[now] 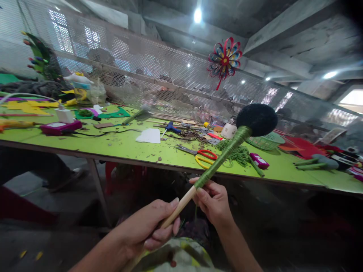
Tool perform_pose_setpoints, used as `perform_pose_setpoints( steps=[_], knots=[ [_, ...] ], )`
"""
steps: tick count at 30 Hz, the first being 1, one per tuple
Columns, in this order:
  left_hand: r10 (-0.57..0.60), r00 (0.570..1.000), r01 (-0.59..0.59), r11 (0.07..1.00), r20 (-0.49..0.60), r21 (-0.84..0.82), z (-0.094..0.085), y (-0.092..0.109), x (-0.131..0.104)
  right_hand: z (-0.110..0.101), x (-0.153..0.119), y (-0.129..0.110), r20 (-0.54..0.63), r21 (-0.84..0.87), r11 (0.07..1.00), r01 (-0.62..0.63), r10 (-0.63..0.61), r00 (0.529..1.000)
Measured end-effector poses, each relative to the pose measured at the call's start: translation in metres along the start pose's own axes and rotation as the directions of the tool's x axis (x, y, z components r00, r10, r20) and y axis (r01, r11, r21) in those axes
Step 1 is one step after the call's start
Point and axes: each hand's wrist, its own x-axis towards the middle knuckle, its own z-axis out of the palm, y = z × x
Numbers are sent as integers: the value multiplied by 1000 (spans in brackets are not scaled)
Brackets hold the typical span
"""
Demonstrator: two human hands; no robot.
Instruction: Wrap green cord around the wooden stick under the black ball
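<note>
A pale wooden stick slants up to the right in front of the table. Green yarn is wound round its upper part, and a dark rounded head tops it. My left hand is closed round the bare lower wood. Where the winding ends, my right hand pinches the stick between thumb and fingers. A thin green strand hangs below my right hand. Behind the stick, red and yellow handled scissors and a heap of loose green yarn lie on the table.
The green table crosses the view. On it are a blue glue gun, white paper, a magenta box, a green basket and a magenta device with a charger. A perforated screen stands behind; a paper flower hangs there.
</note>
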Motion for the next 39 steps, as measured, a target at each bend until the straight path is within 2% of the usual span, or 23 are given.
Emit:
perform_pose_setpoints(
  steps=[2,4,5,6,7,8,9,11,15,17,20,23,26,29,30,32,33,34,35,36,38,39],
  knots=[
    [25,999,-21,995,-44,98,-1,1,4,-1,1,3,-25,0,1000,11,-11,1000],
    [178,965,-110,940,-191,323,-3,2,7,-2,3,6,-60,-8,1000,18,-18,998],
    [309,914,-158,869,-264,469,-4,2,7,-3,3,9,-75,-12,1000,18,-19,997],
    [451,839,-192,769,-304,610,-4,2,7,-4,4,11,-83,-16,1000,16,-17,996],
    [570,763,-205,660,-303,723,-4,2,7,-5,4,12,-84,-18,1000,10,-11,996],
    [650,709,-207,563,-274,800,-5,2,6,-6,3,14,-80,-20,1000,3,-5,997],
    [688,685,-204,497,-240,844,-5,2,4,-7,3,15,-71,-23,1000,-2,0,997],
    [689,695,-191,451,-204,872,-5,3,0,-9,1,17,-50,-26,1000,-7,5,999],
    [621,760,-192,492,-188,849,-5,7,-4,-9,-1,16,-29,-15,1000,-8,8,1000],
    [538,821,-210,599,-194,773,-4,8,-4,-7,-1,13,-39,-14,1000,-13,12,999],
    [341,919,-183,814,-199,551,-5,6,-2,-3,-2,8,-43,-17,1000,-6,5,999],
    [198,968,-130,924,-157,360,-9,3,-2,-1,-4,5,-7,-24,1000,-4,4,1000],
    [139,985,-106,956,-102,274,-12,3,-2,-1,-5,7,11,-29,1000,-3,4,1000],
    [160,980,-112,934,-116,340,-13,4,1,-1,-4,11,-28,-38,999,0,-1,1000],
    [226,962,-145,899,-155,414,-13,5,2,-2,-4,13,-41,-40,999,-1,0,999],
    [429,876,-219,760,-219,612,-11,6,2,-3,-2,15,-53,-37,999,-3,1,999],
    [516,827,-236,679,-223,695,-10,6,1,-4,-2,16,-51,-33,999,-2,0,999],
    [554,805,-237,629,-213,741,-9,7,0,-5,-2,16,-47,-29,1000,0,-2,999],
    [538,818,-231,629,-202,742,-8,7,-1,-5,-2,16,-41,-25,1000,0,-1,999],
    [477,857,-220,680,-195,700,-7,8,-3,-5,-3,16,-35,-17,1000,0,0,999],
    [313,934,-180,829,-174,529,-6,7,-4,-4,-4,14,-26,4,1000,-4,4,1000],
    [248,957,-161,887,-153,434,-7,7,-4,-3,-5,13,-21,18,1000,-4,5,1000]
  ],
)
